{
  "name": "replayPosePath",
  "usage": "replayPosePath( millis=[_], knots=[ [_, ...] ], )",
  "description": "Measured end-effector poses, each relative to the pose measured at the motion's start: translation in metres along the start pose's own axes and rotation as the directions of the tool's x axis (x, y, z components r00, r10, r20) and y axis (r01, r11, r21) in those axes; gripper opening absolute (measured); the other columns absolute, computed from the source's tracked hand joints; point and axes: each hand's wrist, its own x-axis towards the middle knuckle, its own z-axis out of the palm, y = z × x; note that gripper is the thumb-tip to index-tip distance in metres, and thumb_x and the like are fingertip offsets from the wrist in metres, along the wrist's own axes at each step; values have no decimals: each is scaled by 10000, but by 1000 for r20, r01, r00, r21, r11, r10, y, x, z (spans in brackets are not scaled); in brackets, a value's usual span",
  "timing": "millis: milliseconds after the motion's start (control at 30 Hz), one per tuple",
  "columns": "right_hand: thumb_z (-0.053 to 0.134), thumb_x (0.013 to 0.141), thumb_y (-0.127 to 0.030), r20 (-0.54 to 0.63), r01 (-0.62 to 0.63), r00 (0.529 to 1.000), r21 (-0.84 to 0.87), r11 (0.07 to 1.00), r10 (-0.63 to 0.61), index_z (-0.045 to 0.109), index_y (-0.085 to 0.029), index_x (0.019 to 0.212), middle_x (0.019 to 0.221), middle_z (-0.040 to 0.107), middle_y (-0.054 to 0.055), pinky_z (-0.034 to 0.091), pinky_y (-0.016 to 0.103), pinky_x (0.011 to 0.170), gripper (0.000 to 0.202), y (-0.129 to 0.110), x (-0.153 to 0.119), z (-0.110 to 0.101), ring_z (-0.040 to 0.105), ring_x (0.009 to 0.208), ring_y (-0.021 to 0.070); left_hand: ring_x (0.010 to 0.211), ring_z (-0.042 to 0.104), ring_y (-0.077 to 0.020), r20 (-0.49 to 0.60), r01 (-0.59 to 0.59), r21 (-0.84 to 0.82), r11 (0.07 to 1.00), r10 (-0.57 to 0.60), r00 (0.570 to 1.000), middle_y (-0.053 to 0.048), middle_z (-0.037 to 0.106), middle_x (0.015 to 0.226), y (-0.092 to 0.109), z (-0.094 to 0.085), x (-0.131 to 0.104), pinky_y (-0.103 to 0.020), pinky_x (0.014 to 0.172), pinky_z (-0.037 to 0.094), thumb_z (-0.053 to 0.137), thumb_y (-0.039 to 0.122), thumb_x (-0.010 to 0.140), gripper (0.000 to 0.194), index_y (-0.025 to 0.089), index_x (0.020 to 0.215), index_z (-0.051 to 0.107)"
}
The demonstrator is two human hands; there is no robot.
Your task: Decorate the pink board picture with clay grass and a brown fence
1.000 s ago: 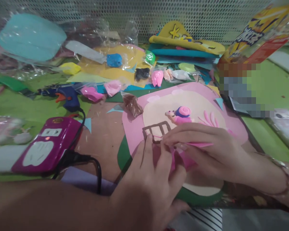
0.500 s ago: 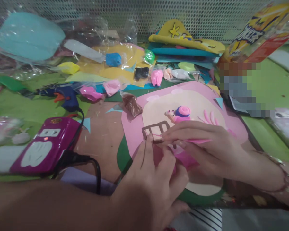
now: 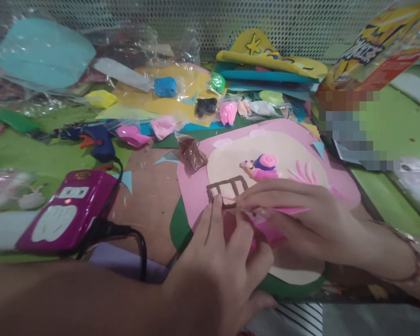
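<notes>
My right hand [image 3: 301,219] pinches a thin pink tool [image 3: 290,210], its tip at a brown clay frame [image 3: 238,179] on layered pink and cream paper [image 3: 283,144]. Fingers of my left hand [image 3: 217,261] are spread, the index fingertip resting at the frame's lower left. That hand holds nothing visible. Just above my right hand sits a pink and blue clay snail [image 3: 266,163]. Pink clay strands [image 3: 304,172] lie to its right. A bright pink shape under my hands is partly hidden.
Wrapped clay lumps, including a brown one [image 3: 193,151] and a blue one [image 3: 165,87], lie behind the paper. At left are a glue gun [image 3: 101,140] and a magenta box [image 3: 68,210] with a black cable. A yellow snack bag [image 3: 371,51] stands back right.
My right hand and the pink tool have shifted slightly, showing more of the brown frame's right side. My left hand stays in nearly the same place.
</notes>
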Motion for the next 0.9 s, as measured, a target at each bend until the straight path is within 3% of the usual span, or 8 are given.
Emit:
replayPosePath(
  millis=[333,567,767,900],
  knots=[
    [443,853,-7,35,16,999,33,999,-17,603,-122,1046,1068,644,69,452,194,966,276,-2,-3,-3,577,1044,97,1135,475,-503,-11,-1,-10,1000,1,1000,-178,514,1208,-1,-1,0,-627,935,404,602,659,687,669,172,1131,486],
    [458,835,5,40,21,999,37,999,-23,610,-113,1028,1044,657,72,462,217,969,272,-1,-2,-3,594,1021,110,1145,477,-488,17,12,-4,1000,-12,1000,-170,514,1213,1,-2,-1,-615,943,400,604,654,691,654,181,1129,489],
    [489,855,-49,-140,-23,990,-64,998,14,638,-131,1012,1014,687,70,487,214,929,232,0,-4,-6,609,1010,125,1190,429,-488,19,2,8,1000,-2,1000,-193,460,1275,-1,-1,1,-597,977,368,573,670,704,693,167,1168,468],
    [494,859,-62,-153,-27,988,-93,995,12,646,-146,1005,1009,692,60,505,223,904,226,1,-4,-7,617,1004,133,1183,451,-458,55,-24,4,1000,24,998,-176,463,1286,-3,0,1,-582,978,364,491,734,714,735,196,1214,454]
  ],
)
